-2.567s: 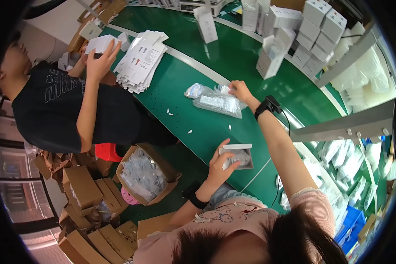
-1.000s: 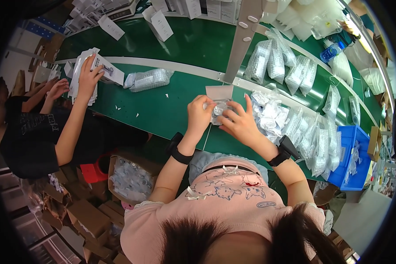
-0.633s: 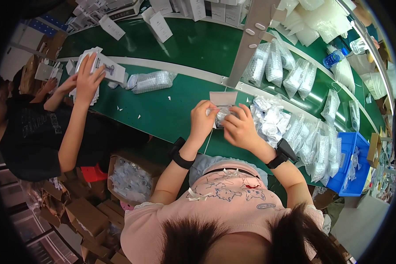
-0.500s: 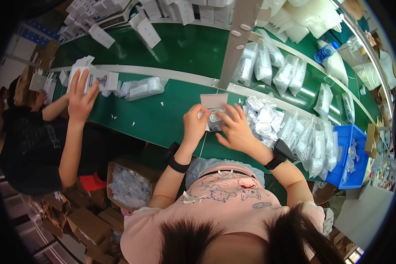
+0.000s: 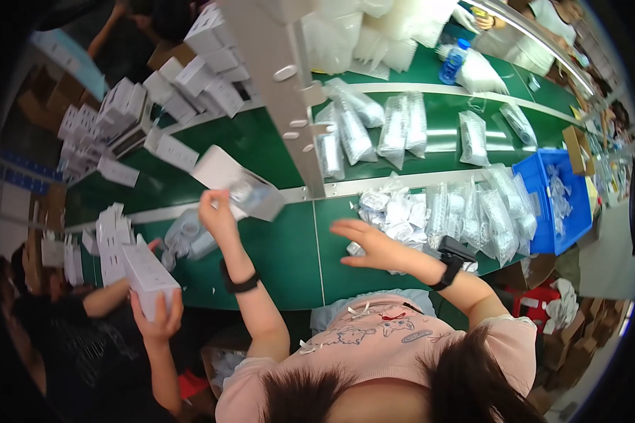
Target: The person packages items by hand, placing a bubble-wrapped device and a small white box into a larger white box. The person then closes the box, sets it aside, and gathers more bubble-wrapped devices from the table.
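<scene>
Out to the left, my left hand [image 5: 217, 211] pinches an open white box [image 5: 222, 171], its lid flap raised and something clear inside, blurred by motion. The box hangs over the metal rail along the green table. My right hand [image 5: 370, 244] holds nothing, its fingers stretched out flat beside a heap of small plastic-wrapped packets [image 5: 395, 211]. Below the box, and close to my left hand, bubble-wrapped items [image 5: 190, 233] lie on the table.
At the left, a co-worker holds a closed white box [image 5: 148, 282]. Stacked white boxes [image 5: 120, 102] stand at the far left. Bubble-wrapped pouches [image 5: 497, 218] lie right of the packets, beside a blue bin [image 5: 537, 201]. A metal post [image 5: 279, 84] rises behind the rail.
My left hand has carried the open box left and away from me. My right hand has let go of it and spread its fingers near the packets. The view has shifted too.
</scene>
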`<state>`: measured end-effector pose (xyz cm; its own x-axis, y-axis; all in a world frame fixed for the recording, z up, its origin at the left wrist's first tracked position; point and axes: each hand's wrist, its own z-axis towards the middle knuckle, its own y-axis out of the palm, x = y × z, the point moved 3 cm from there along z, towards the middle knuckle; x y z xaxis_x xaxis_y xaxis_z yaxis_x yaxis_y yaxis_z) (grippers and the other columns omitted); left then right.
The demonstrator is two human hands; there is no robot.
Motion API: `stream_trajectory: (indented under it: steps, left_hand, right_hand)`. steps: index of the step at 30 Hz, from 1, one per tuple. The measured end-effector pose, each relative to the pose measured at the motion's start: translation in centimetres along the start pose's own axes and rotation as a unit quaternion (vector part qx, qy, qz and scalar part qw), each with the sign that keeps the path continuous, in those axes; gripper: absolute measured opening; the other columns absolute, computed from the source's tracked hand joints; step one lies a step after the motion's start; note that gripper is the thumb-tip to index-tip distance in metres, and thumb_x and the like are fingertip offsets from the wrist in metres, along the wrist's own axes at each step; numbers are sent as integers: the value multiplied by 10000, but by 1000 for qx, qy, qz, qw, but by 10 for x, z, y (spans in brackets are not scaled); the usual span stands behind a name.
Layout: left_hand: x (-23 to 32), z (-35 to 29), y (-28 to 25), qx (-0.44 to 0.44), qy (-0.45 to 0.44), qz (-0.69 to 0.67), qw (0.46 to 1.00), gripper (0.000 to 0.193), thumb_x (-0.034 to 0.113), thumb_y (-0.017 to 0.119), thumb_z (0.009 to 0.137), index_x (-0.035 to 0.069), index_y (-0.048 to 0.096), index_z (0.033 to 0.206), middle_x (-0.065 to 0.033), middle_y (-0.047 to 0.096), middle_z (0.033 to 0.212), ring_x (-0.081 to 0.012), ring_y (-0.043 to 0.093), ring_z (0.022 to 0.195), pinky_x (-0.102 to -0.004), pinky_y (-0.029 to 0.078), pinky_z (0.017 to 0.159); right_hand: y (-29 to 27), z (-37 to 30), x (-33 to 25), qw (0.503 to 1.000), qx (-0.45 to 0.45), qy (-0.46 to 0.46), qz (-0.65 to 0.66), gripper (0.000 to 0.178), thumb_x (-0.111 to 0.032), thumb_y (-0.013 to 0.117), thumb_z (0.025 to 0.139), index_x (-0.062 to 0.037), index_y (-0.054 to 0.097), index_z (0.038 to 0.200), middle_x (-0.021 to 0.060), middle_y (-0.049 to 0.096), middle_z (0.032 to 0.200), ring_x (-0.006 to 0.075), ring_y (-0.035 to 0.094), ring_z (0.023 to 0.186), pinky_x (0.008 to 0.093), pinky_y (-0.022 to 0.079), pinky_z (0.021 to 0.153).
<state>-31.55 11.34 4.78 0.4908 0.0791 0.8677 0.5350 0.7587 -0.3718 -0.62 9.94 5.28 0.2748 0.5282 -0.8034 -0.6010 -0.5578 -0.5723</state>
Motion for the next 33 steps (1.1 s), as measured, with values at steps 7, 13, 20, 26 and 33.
stream_trajectory:
  steps: [7, 13, 20, 26, 33]
  left_hand:
    - [-77, 127, 63, 68, -7, 158, 985, 198, 194, 633, 689, 21, 551, 738, -118, 603, 759, -292, 559, 755, -365, 425, 710]
    - [42, 2, 99, 224, 165, 21, 960, 266, 25, 561, 728, -3, 474, 978, -142, 477, 977, -227, 480, 868, -306, 415, 755]
    - [124, -91, 273, -141, 128, -15, 982, 396, 59, 601, 691, 12, 443, 1051, -221, 412, 1142, -337, 413, 1061, -386, 352, 875]
    - [39, -7, 352, -52, -223, 364, 903, 774, 350, 646, 690, 34, 253, 1277, -316, 283, 1241, -476, 261, 1163, -553, 186, 966]
    - [9, 5, 367, -111, -293, 385, 868, 899, 526, 629, 650, 80, 214, 1312, -298, 369, 1202, -459, 356, 1112, -545, 296, 905]
  right_hand:
    - [-74, -52, 25, 989, -7, 144, 24, 469, -157, 648, 703, -63, 498, 1137, 132, 453, 1189, 285, 443, 1097, 353, 373, 902]
    - [-181, -43, 109, 964, 86, 253, 19, 513, -190, 653, 706, -72, 464, 1168, 122, 460, 1192, 260, 440, 1108, 349, 370, 898]
    - [-218, 82, 255, 891, 150, 345, -254, 735, -398, 642, 688, -119, 306, 1280, 254, 382, 1207, 416, 401, 1087, 468, 354, 884]
    - [-166, 209, 299, 948, 108, 125, -271, 794, -395, 658, 661, -174, 258, 1311, 214, 419, 1168, 407, 444, 1019, 484, 411, 810]
    - [-131, 209, 299, 919, -26, 243, -310, 789, -348, 665, 650, -142, 284, 1308, 212, 457, 1106, 399, 501, 942, 436, 463, 741]
